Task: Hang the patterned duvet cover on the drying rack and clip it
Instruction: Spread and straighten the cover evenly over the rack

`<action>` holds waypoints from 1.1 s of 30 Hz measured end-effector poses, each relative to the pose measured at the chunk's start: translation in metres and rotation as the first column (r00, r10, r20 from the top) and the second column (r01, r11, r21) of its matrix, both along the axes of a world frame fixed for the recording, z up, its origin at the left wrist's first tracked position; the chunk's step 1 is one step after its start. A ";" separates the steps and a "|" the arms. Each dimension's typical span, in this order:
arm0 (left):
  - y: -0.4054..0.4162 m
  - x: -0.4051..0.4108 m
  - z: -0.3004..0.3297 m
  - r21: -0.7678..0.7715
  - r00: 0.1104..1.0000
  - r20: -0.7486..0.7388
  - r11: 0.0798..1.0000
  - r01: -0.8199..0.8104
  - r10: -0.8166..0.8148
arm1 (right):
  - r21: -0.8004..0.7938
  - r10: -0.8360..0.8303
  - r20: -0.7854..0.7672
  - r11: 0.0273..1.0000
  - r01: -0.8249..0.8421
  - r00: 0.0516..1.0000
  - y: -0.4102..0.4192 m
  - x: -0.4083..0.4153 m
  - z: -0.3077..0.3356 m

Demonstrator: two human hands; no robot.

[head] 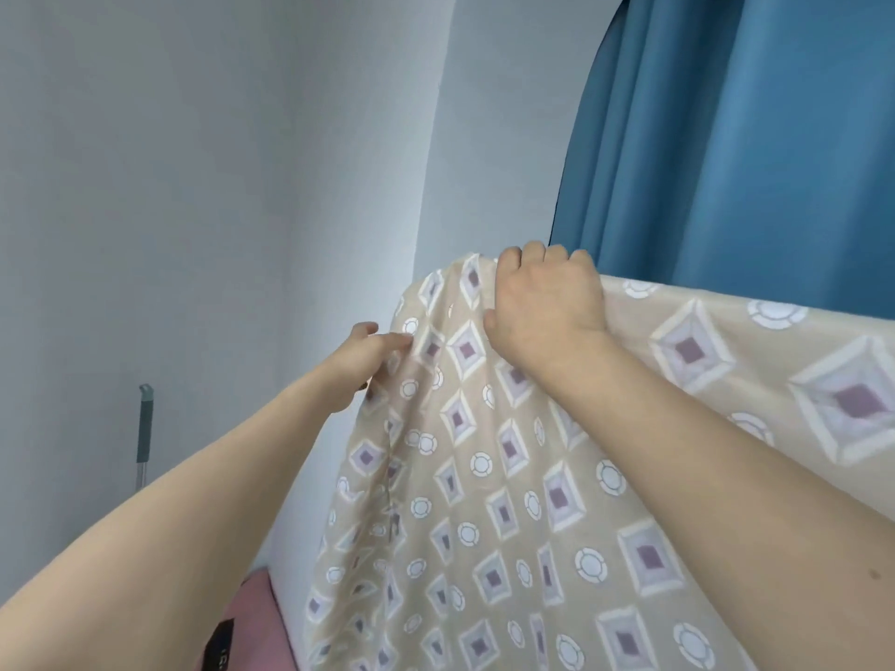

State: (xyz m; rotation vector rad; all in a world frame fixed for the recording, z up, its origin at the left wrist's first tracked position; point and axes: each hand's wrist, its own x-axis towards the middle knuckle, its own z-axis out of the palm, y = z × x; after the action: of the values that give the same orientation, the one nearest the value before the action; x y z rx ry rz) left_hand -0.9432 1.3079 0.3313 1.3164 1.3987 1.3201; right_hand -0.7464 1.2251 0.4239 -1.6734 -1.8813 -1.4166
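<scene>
A beige patterned duvet cover (557, 501), printed with purple-centred diamonds and white rings, hung draped over a high edge, its top fold running from the middle of the view off to the right and its near panel falling toward the lower edge. Whatever carried the cover was hidden beneath the cloth, so the drying rack itself could not be made out. Behind the cover, to its upper right, hung a blue curtain (726, 128) in long vertical folds. A pale grey wall (218, 162) filled the space to the left of the cover and above it.

The person's right hand (547, 297) lay on top of the cover's fold near its left corner, knuckles up, the fingers (557, 256) curled over the far side of the fold and the thumb pressed against the near face, gripping the cloth. The left hand (361, 365) reached to the cover's left edge just below that corner, its fingers (394, 340) held close together and pinching the gathered edge, which dropped from there in narrow pleats.

Below the cover's left edge, at the bottom of the view, showed a pink fabric item (252, 622) bearing a black label (225, 644), its lettering too blurred to read. Well to the left of the cover, a slim handle (144, 428) with a grey-green grip stood against the wall.
</scene>
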 end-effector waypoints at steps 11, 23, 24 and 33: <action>0.094 -0.040 -0.010 0.034 0.765 0.020 0.765 0.643 -0.644 | 0.020 -0.104 0.001 0.994 0.104 0.995 0.105 -0.084 0.002; 0.152 -0.047 -0.091 -0.023 0.446 0.125 0.446 0.895 -0.886 | 0.003 -0.256 0.244 0.965 0.263 0.935 0.157 -0.111 -0.039; 0.156 -0.048 -0.095 -0.039 0.435 0.135 0.434 0.900 -0.890 | 0.044 -0.289 0.253 0.957 0.287 0.923 0.157 -0.110 -0.041; 0.180 -0.038 -0.078 0.177 0.150 0.622 0.325 0.929 -0.769 | 0.231 -0.240 0.160 0.952 0.200 0.957 0.177 -0.104 -0.048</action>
State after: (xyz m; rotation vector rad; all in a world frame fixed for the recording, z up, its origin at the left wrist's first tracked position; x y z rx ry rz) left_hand -0.9811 1.4880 0.2534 1.0278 0.1196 0.5579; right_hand -0.8499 1.4021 0.3755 -1.7400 -1.5967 -1.8514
